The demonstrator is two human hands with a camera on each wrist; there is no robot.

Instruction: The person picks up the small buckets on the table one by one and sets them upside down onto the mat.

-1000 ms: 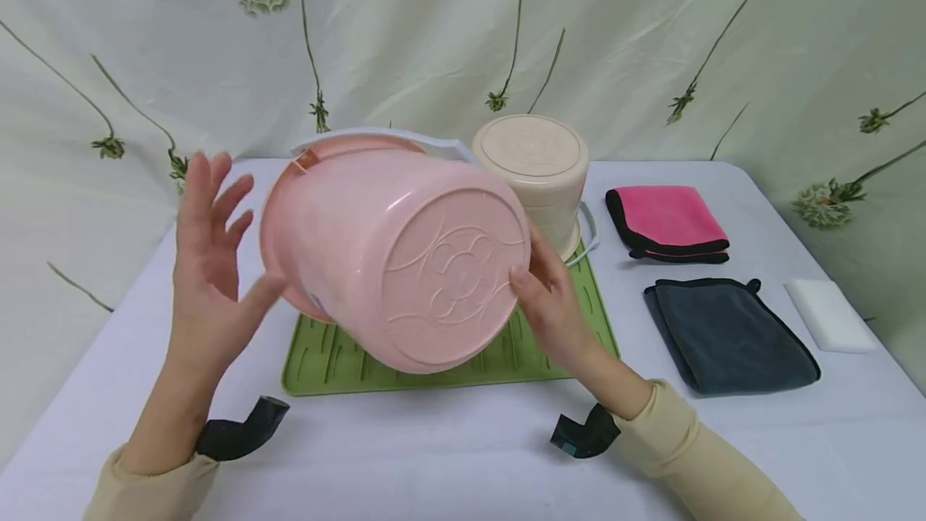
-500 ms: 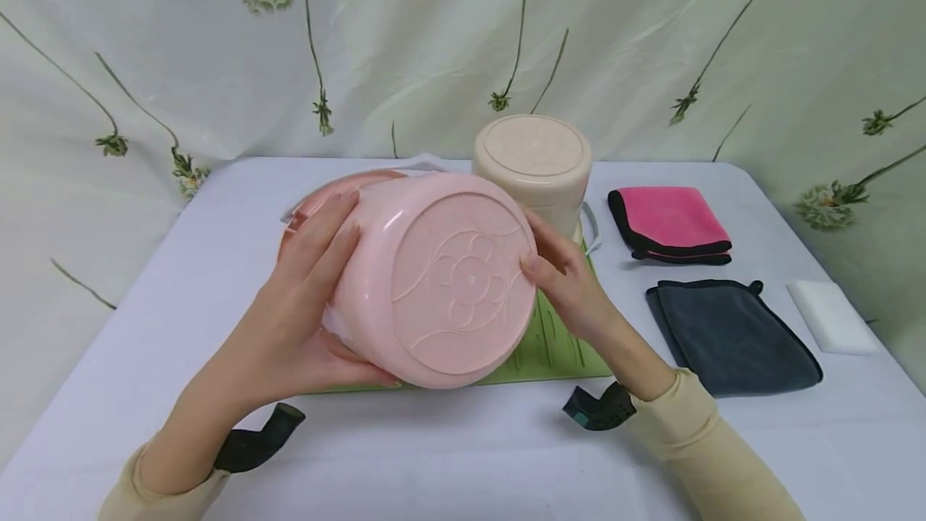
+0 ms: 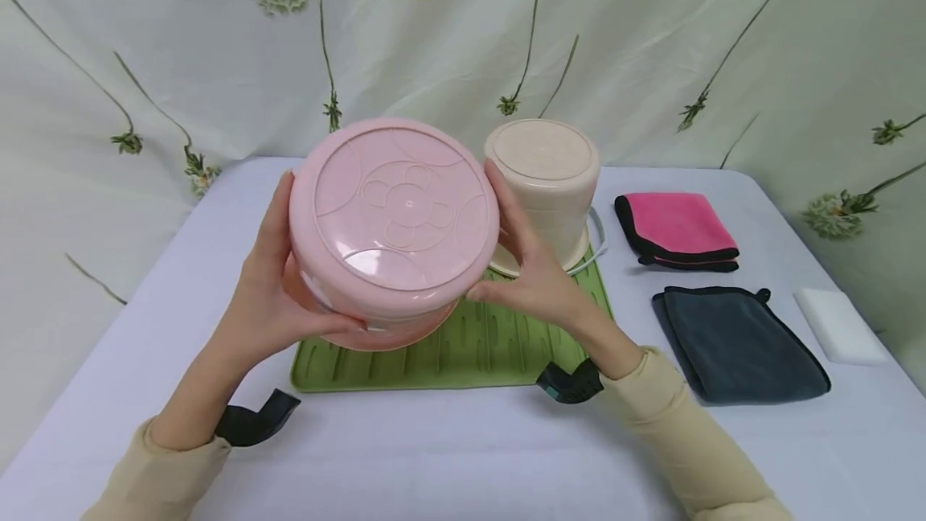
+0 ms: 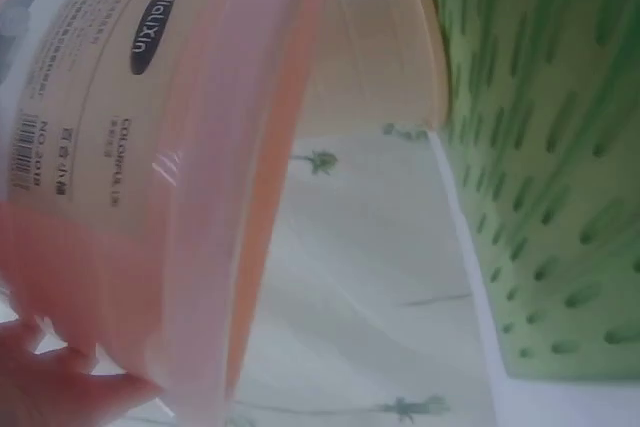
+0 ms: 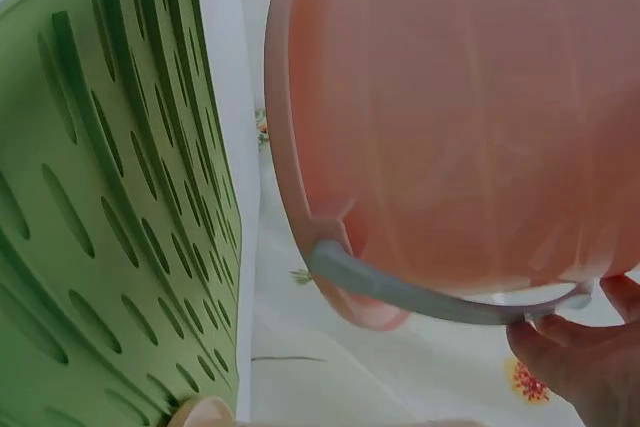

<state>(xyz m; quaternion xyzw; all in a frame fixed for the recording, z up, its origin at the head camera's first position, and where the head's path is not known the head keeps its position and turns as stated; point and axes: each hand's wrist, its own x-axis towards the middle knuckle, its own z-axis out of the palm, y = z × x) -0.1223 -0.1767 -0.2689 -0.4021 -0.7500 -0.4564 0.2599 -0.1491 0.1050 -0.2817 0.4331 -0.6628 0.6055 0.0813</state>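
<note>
A pink plastic bucket point(image 3: 408, 207) is held in the air upside down, tilted, with its flower-embossed base up. My left hand point(image 3: 269, 288) grips its left side, thumb in front. On the opposite side my right hand point(image 3: 531, 272) grips it near the base. In the right wrist view the bucket's grey handle point(image 5: 430, 297) hangs along its side, and fingers point(image 5: 570, 357) of my right hand are at the handle's grip. A printed label point(image 4: 90, 97) shows on the bucket wall in the left wrist view. Below the bucket lies a green ridged mat point(image 3: 448, 356).
A cream bucket point(image 3: 542, 183) stands upside down on the mat's back right part. Right of the mat lie a folded pink cloth point(image 3: 680, 223), a folded dark grey cloth point(image 3: 741, 344) and a white sponge-like block point(image 3: 839, 326). A flowered curtain point(image 3: 434, 47) hangs behind the table.
My left hand has moved from spread beside the bucket to gripping its side. The bucket has turned from lying sideways to base up, with its rim lower, and has shifted slightly left.
</note>
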